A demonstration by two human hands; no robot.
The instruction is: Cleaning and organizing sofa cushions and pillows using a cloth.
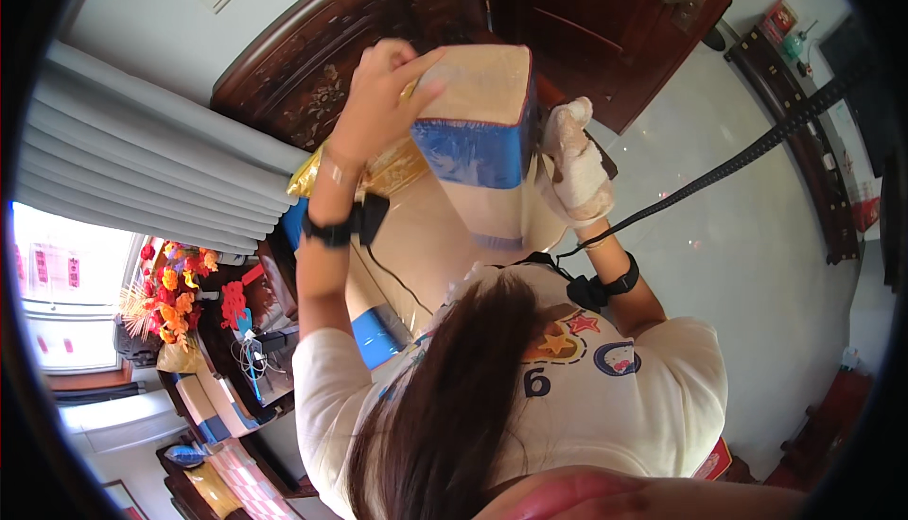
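Observation:
A boxy beige and blue cushion (477, 87) with a dark red piped edge stands on end before me. Its surface is shiny, like clear plastic wrap. My left hand (386, 94) is at the cushion's upper left corner, thumb and fingers apart. Motion blur hides whether it grips that corner. On the cushion's right side is my right hand (578, 165), covered to the wrist by a whitish cloth or mitt with brownish patches. Its fingers are hidden inside. Below the cushion is a smooth tan seat surface (404, 236).
A carved dark wooden backrest (312, 73) rises behind, with a yellow glossy packet (305, 176) beside it. A black coiled cable (738, 158) runs off to the right. At left are artificial flowers (174, 293) and grey curtains (156, 151). A wooden door (589, 16) stands at the top.

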